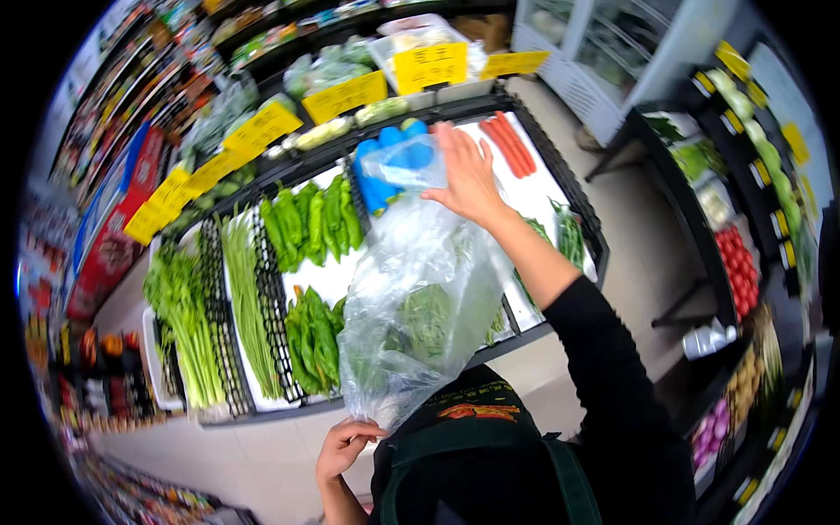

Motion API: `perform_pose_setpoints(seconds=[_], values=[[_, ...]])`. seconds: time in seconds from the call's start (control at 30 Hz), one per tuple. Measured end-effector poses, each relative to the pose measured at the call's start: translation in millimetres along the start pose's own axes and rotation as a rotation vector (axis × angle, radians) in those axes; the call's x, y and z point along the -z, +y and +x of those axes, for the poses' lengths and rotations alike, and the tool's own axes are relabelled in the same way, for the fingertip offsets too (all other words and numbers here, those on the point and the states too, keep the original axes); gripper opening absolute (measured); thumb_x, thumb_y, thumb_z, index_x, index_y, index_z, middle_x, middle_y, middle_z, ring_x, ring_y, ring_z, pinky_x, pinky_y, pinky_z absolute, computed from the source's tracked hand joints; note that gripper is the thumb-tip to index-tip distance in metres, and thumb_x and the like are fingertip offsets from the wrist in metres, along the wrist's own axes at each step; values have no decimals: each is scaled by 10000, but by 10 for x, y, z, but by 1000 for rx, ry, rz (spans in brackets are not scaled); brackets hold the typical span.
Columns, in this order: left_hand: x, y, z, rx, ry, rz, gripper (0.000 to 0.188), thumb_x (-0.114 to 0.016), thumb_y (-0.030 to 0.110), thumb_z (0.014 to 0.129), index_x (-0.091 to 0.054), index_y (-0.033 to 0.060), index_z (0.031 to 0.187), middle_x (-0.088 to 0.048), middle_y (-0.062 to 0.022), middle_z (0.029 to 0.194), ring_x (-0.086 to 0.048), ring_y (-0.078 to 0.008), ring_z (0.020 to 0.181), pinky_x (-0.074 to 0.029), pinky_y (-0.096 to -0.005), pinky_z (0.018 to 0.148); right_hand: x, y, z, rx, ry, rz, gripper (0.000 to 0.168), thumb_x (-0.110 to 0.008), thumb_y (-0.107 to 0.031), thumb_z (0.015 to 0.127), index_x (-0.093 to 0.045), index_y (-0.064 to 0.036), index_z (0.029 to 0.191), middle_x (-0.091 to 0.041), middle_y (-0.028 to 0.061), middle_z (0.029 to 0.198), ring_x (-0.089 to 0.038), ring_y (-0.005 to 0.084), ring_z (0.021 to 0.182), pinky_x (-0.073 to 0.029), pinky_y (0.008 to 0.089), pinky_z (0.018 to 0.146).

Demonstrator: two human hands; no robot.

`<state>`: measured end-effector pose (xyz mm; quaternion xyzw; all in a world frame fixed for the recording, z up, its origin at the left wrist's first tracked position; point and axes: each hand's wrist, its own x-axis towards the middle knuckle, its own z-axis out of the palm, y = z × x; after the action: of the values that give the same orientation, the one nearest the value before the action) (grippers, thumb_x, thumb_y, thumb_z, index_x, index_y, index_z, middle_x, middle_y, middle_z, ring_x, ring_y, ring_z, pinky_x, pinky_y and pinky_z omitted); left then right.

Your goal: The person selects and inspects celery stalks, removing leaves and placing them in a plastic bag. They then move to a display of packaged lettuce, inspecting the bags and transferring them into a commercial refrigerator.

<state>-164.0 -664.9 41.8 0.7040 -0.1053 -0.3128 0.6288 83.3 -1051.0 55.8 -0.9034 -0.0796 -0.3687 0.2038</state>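
Note:
A clear plastic bag [420, 282] is stretched between my hands above a vegetable display. My right hand [462, 170] is raised at its far end, fingers extended, with the film against the thumb side; whether it grips is unclear. My left hand [348, 443] pinches the near lower end of the bag close to my apron. Through the film, green vegetables show blurred. Beyond the bag lie blue-wrapped vegetables [374, 177] and carrots [508, 141]. Left of it are long green peppers [312, 220], darker green peppers [314, 341], thin green stalks [248, 308] and celery [190, 321].
Black mesh dividers [269, 308] and a dark rim [558, 161] frame the display. Yellow price signs [262, 128] stand along its far side. A glass-door fridge [590, 59] is at the back right. Right-hand shelves hold red tomatoes [737, 269] and purple onions [711, 433].

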Motion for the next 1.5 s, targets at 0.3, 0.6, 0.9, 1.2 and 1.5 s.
perform_pose_setpoints(seconds=[0.3,0.6,0.9,1.2,1.5], values=[[-17,1001,354,-493,1174,68,182,-467,96,905,-620,5,945,-552,-12,810,-477,-91,769,-381,-230,707,543,463,1591,-4,60,509,229,-519,-222,835,-567,-23,936,-596,139,875,-580,231,798,-453,336,736],[-1329,829,362,-523,899,122,615,-565,12,785,-332,25,1354,-459,-121,1190,-514,-212,1012,-346,-333,954,1794,-288,-494,541,-31,514,412,-584,43,626,-609,-49,1027,-543,109,836,-521,276,789,-425,390,720],[-1513,279,-50,-473,1180,-604,333,-573,44,810,-500,13,1134,-554,-86,1089,-531,-200,1009,-439,-387,863,1724,-1223,-1650,622,-285,762,340,-612,-67,723,-588,-66,1062,-538,94,942,-525,259,910,-414,401,850],[-1020,-2029,-920,-224,1161,-1137,237,-530,122,866,-523,60,1095,-566,-66,1017,-538,-204,944,-451,-362,824,778,168,-2641,-622,-302,802,431,-561,-109,827,-438,-9,1228,-472,142,1165,-498,232,1012,-415,341,856],[-947,-2451,-1076,-169,1118,-1235,150,-526,170,884,-535,59,985,-536,-39,906,-510,-182,890,-437,-325,848,664,-427,-2416,-835,-1182,1356,578,-593,-187,860,-309,-110,1356,-422,123,1281,-444,191,1136,-392,312,910]])
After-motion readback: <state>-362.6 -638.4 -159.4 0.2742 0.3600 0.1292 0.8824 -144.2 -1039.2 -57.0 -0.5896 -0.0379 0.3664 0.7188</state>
